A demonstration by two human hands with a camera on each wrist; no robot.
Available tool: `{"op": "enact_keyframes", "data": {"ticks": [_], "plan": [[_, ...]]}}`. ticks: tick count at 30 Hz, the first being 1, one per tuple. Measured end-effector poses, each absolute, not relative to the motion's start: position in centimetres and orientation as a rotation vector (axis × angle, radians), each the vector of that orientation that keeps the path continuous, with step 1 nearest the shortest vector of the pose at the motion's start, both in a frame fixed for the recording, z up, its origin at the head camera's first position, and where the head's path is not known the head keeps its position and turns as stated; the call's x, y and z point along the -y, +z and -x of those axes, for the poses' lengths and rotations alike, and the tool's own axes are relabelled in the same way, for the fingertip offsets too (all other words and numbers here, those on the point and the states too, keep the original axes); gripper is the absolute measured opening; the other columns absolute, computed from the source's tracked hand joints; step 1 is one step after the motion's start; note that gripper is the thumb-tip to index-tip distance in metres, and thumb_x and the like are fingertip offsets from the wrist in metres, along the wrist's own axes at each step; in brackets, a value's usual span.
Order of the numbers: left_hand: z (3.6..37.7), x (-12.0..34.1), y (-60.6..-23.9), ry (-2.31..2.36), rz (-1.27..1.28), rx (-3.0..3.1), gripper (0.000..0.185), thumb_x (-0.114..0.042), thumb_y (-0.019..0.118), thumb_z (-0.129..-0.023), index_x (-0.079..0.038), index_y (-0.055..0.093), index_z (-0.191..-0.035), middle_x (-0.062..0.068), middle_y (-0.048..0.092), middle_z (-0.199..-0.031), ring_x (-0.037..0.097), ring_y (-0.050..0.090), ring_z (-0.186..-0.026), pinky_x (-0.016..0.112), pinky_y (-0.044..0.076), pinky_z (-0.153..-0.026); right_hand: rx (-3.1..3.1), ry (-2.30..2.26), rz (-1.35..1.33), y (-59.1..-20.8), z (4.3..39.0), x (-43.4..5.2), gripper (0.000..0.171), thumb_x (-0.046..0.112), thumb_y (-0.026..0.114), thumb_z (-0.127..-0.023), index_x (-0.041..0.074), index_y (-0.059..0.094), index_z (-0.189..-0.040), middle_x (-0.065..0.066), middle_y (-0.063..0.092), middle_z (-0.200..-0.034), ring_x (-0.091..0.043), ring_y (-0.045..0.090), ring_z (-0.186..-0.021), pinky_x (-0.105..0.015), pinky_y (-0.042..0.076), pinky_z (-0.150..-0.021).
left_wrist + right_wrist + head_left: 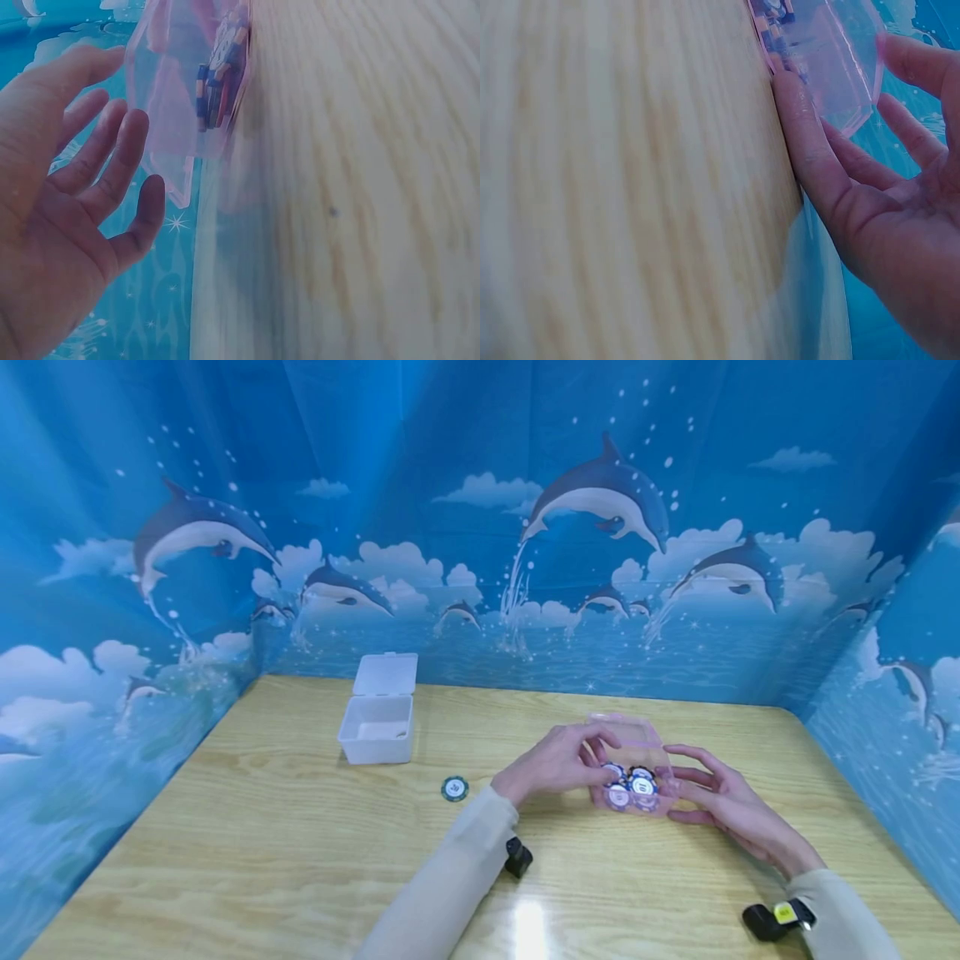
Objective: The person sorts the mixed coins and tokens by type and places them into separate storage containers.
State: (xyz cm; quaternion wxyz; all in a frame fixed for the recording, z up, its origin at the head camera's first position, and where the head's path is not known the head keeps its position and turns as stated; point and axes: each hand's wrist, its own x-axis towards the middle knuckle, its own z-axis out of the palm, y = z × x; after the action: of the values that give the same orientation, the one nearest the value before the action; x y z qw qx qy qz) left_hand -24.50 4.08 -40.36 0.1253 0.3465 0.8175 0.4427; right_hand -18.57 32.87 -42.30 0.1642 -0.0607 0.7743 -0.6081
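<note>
A transparent pink box (633, 735) stands on the table with its lid open toward the back. Several poker chips (642, 787) lie in it, the top one marked 10. My left hand (558, 762) reaches over the box's left side, thumb close to the chips and fingers loosely bent. Between its thumb and fingers I see no chip. My right hand (731, 806) is at the box's right side, fingers spread and fairly straight. In the right wrist view its fingertips (786, 82) touch the pink wall. A green-edged poker chip (454, 788) marked 20 lies flat, left of the left hand.
A white plastic box (375, 749) with its lid raised stands at the back left; something small shows inside at its right. The wooden table (285, 827) ends against a blue dolphin-print curtain (450, 527) at the back and sides.
</note>
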Motion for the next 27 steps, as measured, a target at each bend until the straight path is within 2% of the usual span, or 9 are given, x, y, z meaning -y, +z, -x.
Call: {"op": "enact_keyframes", "data": {"ticks": [6,11,15,17,20,27], "plan": [[24.5,-3.6,-40.1,1.27,-1.033,-2.395,0.044,-0.03,0.075,-0.094,-0.014,0.062,-0.133,0.003,0.069,-0.113,0.002,0.065,-0.091,0.018,0.056,-0.08,-2.213,-1.731,0.182,-42.4,18.5,-32.9,0.061,0.021,0.055,-0.107,0.016,0.024,-0.16,-0.039,0.028,-0.156,-0.006,0.068,-0.111,-0.038,0.062,-0.091],[24.3,-3.0,-39.8,1.217,-1.029,-2.435,0.05,-0.04,0.074,-0.093,-0.017,0.062,-0.136,0.004,0.069,-0.125,0.009,0.066,-0.106,0.022,0.055,-0.087,-2.219,-1.732,0.195,-42.4,18.4,-33.0,0.06,0.02,0.055,-0.107,0.018,0.026,-0.159,-0.038,0.03,-0.154,-0.007,0.068,-0.111,-0.039,0.062,-0.09],[24.2,-2.7,-39.6,1.162,-1.017,-2.51,0.05,-0.047,0.073,-0.092,-0.023,0.064,-0.135,-0.002,0.065,-0.139,0.015,0.06,-0.127,0.037,0.054,-0.104,-2.223,-1.733,0.201,-42.4,18.4,-33.0,0.06,0.019,0.055,-0.107,0.017,0.026,-0.159,-0.039,0.03,-0.154,-0.008,0.069,-0.11,-0.038,0.063,-0.09],[24.1,-2.5,-39.5,1.147,-1.013,-2.533,0.049,-0.049,0.073,-0.092,-0.025,0.065,-0.134,-0.006,0.061,-0.145,0.018,0.054,-0.138,0.046,0.048,-0.113,-2.225,-1.732,0.205,-42.4,18.4,-33.0,0.06,0.019,0.055,-0.107,0.017,0.026,-0.159,-0.039,0.03,-0.154,-0.008,0.069,-0.11,-0.039,0.063,-0.09],[24.0,-2.2,-39.4,1.116,-1.003,-2.566,0.049,-0.052,0.071,-0.091,-0.028,0.065,-0.133,-0.01,0.057,-0.15,0.02,0.045,-0.147,0.054,0.038,-0.121,-2.222,-1.733,0.205,-42.4,18.4,-32.9,0.06,0.019,0.055,-0.107,0.017,0.026,-0.159,-0.04,0.028,-0.155,-0.007,0.068,-0.11,-0.038,0.062,-0.09],[24.2,-1.2,-39.6,0.993,-1.018,-2.663,0.051,-0.057,0.067,-0.093,-0.028,0.064,-0.135,-0.009,0.057,-0.151,0.019,0.046,-0.147,0.056,0.034,-0.122,-2.218,-1.737,0.196,-42.2,18.4,-32.8,0.061,0.02,0.055,-0.107,0.017,0.025,-0.16,-0.04,0.026,-0.156,-0.006,0.068,-0.11,-0.039,0.062,-0.09]]}}
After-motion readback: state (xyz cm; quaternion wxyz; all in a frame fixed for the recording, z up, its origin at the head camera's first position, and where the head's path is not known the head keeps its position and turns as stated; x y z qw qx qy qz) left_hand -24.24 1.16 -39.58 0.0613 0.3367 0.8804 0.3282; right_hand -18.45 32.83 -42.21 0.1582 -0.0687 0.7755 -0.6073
